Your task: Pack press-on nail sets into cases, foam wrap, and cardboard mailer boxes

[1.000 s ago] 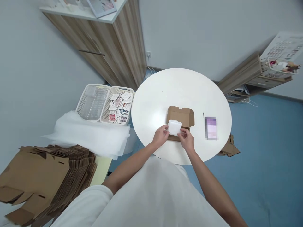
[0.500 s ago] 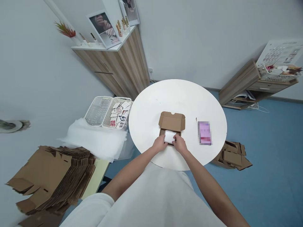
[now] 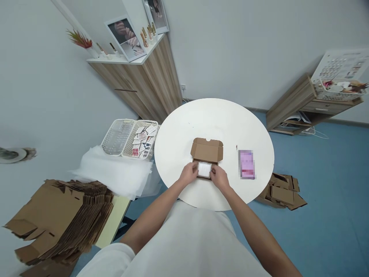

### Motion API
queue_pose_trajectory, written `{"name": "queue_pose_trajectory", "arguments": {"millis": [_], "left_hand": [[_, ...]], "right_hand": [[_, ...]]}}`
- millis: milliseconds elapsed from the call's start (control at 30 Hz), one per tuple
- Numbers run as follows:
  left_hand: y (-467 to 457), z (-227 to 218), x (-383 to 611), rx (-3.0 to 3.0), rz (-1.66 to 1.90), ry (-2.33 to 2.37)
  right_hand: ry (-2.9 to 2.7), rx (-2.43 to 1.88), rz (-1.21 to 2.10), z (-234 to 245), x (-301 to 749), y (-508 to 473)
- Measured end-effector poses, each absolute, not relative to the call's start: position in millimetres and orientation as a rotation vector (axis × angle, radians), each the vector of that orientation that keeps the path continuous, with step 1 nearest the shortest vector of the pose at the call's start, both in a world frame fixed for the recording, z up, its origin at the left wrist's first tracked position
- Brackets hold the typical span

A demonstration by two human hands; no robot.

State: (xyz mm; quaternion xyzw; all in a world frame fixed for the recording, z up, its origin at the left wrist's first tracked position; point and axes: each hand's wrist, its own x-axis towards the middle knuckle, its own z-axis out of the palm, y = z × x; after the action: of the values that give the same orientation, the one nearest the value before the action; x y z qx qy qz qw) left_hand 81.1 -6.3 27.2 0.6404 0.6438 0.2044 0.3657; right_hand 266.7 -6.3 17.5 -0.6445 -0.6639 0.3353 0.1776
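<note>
A small brown cardboard box (image 3: 206,151) stands on the round white table, its lid folded back away from me. Inside it lies a white wrapped packet (image 3: 204,169), flat, filling most of the middle. My left hand (image 3: 188,173) is closed at the left wall of the box, fingertips beside the packet's left edge. At the opposite wall my right hand (image 3: 219,177) is closed too, its fingers bent over the rim near the packet's right edge. The fingertips are partly hidden by the hands and the box walls.
The white table (image 3: 173,138) also bears a pixelated purple item (image 3: 246,164) on the right. To the left are two plastic baskets (image 3: 138,138), white foam sheets (image 3: 112,169) and a stack of flat cardboard boxes (image 3: 57,219). More cardboard (image 3: 284,190) lies on the floor at right.
My left hand has shifted outward from the packet to the box's left side. The packet shows more fully between the hands. The view has shifted slightly.
</note>
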Motion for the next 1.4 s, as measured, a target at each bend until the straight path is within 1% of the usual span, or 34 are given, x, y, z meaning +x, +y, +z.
{"name": "queue_pose_trajectory", "arguments": {"millis": [100, 167, 200, 300, 367, 533, 667, 800, 1033, 1400], "left_hand": [[10.1, 29.5, 68.8, 1.437, 0.672, 1.780], [25.3, 32.5, 62.4, 1.232, 0.692, 1.807], [33.0, 34.4, 60.3, 1.142, 0.680, 1.780], [50.9, 40.4, 58.2, 0.908, 0.642, 1.641], [56.7, 43.4, 59.8, 0.821, 0.620, 1.553], [58.6, 46.0, 64.4, 0.753, 0.640, 1.417], [58.6, 47.9, 62.3, 0.776, 0.734, 1.338], [54.5, 50.6, 57.9, 0.848, 0.748, 1.292], [43.6, 48.2, 51.3, 0.897, 0.627, 1.334], [34.6, 41.4, 37.7, 0.906, 0.495, 1.277]], "right_hand": [[-1.557, -1.819, 0.963, 23.5, 287.1, 7.6], [-1.332, -1.852, 0.960, 24.4, 300.3, 20.8], [-1.221, -1.857, 1.022, 23.7, 305.7, 27.5], [-0.920, -1.817, 1.373, 18.8, 314.8, 43.9], [-0.812, -1.786, 1.533, 16.3, 315.0, 50.4], [-0.913, -1.642, 1.675, 24.6, 305.6, 58.2], [-0.971, -1.511, 1.619, 37.1, 301.2, 60.8], [-1.063, -1.402, 1.616, 39.0, 302.7, 55.7], [-1.150, -1.483, 1.567, 25.6, 309.1, 40.4], [-1.096, -1.455, 1.762, 25.3, 321.4, 23.4]]}}
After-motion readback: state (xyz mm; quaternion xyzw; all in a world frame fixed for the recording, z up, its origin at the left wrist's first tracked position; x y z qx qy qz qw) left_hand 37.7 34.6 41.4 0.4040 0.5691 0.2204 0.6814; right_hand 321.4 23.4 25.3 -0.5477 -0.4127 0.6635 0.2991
